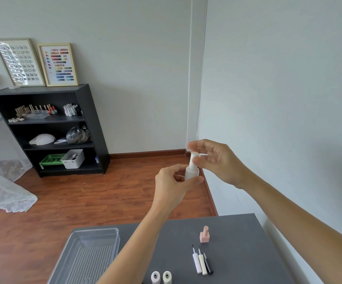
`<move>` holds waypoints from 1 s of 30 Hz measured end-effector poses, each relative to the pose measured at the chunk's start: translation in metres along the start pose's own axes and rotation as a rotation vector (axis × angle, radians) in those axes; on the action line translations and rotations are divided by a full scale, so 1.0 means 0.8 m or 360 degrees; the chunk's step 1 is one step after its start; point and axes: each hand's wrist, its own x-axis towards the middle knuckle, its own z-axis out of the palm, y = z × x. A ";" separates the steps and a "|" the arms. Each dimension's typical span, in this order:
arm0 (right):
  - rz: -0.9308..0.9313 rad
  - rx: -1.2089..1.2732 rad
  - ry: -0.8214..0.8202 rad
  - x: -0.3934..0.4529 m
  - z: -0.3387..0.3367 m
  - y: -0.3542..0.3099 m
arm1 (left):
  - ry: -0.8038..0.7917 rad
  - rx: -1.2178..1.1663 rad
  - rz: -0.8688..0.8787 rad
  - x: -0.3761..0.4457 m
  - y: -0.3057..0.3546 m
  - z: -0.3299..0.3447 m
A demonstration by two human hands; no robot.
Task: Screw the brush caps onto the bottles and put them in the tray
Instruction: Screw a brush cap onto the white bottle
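While our left hand (174,181) grips the white bottle (192,173) raised above the desk (237,232), our right hand (217,160) pinches its brush cap (194,155), apparently mid-tightening. We find the clear tray (79,238) empty. One pink bottle (204,234) stands capped; two open bottles (161,277) and three loose brush caps (201,261) remain. We judge the work barely begun.

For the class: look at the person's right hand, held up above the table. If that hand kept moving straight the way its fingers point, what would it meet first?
The right hand points leftward, fingers at the white cap of the white bottle that the left hand holds. It would press into that cap first. Contact already looks made, though blur hides detail.
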 end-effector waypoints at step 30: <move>0.0021 -0.0271 0.0472 -0.024 0.038 0.031 | 0.0061 0.0130 0.0071 -0.014 -0.043 0.029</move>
